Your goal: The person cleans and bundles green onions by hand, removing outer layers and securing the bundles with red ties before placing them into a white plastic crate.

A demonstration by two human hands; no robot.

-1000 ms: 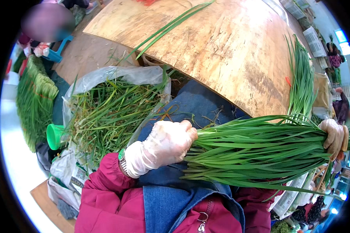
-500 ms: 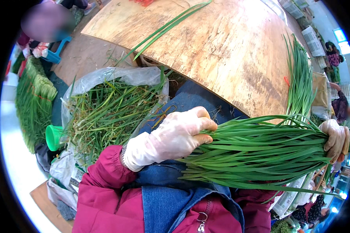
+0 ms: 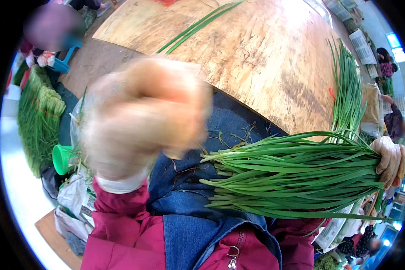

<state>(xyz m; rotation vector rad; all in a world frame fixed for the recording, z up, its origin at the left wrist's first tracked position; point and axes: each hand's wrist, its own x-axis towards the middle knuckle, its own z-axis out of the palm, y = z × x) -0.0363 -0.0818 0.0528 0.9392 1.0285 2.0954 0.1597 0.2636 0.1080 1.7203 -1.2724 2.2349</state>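
A large bunch of garlic chives (image 3: 292,175) lies across my lap, its pale cut ends toward the left. My right hand (image 3: 388,161), in a stained thin glove, is closed round the leaf end at the far right. My left hand (image 3: 146,119), also gloved, is raised left of the bunch and apart from it. Motion smears its fingers, so whether it holds anything cannot be made out. Behind it, a clear plastic bag (image 3: 76,128) is mostly hidden. Bits of dry trimmings (image 3: 245,135) lie on the blue cloth over my lap.
A wooden tabletop (image 3: 256,63) spans the top, with loose leaves (image 3: 198,28) and a red-tied chive bunch (image 3: 346,90) on it. Stacked chives (image 3: 40,121) and a green container (image 3: 62,159) are at left. A person sits upper left; others are at right.
My left hand has left the cut ends of the chives and swung up and left, over the plastic bag. My right hand keeps its hold, almost unmoved.
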